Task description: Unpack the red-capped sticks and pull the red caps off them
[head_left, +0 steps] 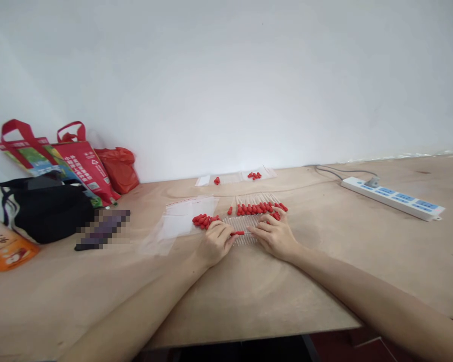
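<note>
My left hand (216, 242) is closed, pinching a red rubber dropper bulb (237, 233) between thumb and fingers. Facing it, my right hand (275, 234) is closed on a thin clear tube, mostly hidden by the fingers, whose end meets the bulb. Beneath both hands lies a row of bare clear tubes (245, 240). Just beyond them, several tubes with red bulbs on their ends (258, 207) lie side by side, bulbs toward me. A pile of loose red bulbs (203, 221) sits beside my left hand, at the edge of a clear plastic bag (189, 208).
Farther back, small clear bags hold red bulbs (254, 175). A white power strip (392, 197) with a grey cable lies at right. At left stand red shopping bags (83, 163), a black bag (47, 208), an orange package (11, 249) and a blurred dark flat object (105, 230).
</note>
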Tool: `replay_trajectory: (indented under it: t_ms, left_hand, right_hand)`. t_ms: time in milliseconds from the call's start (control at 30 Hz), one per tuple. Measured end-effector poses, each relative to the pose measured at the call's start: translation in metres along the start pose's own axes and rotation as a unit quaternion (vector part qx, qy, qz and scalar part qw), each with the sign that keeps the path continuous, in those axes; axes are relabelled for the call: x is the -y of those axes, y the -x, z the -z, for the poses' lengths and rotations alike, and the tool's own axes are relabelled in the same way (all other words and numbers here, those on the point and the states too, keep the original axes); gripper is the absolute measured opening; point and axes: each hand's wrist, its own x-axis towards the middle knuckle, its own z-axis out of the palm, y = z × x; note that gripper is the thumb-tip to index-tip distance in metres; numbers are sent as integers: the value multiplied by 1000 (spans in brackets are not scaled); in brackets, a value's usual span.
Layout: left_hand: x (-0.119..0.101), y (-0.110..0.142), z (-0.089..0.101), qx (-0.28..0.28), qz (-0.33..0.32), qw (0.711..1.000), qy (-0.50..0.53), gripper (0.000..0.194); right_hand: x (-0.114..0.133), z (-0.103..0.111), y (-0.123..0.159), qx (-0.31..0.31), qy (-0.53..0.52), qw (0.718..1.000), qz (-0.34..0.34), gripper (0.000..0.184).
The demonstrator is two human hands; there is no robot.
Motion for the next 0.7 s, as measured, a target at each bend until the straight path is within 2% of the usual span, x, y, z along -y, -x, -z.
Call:
replay_trajectory:
  t_ms: [267, 700]
  left_hand:
    - [1, 0, -2, 58, 25, 998, -3, 19]
    - [0, 0, 5, 65, 6, 998, -4, 20]
  right_hand:
    - [4, 3, -2, 0, -9, 1000, 7, 18]
    - [4, 9, -1, 13, -18, 999, 23, 19]
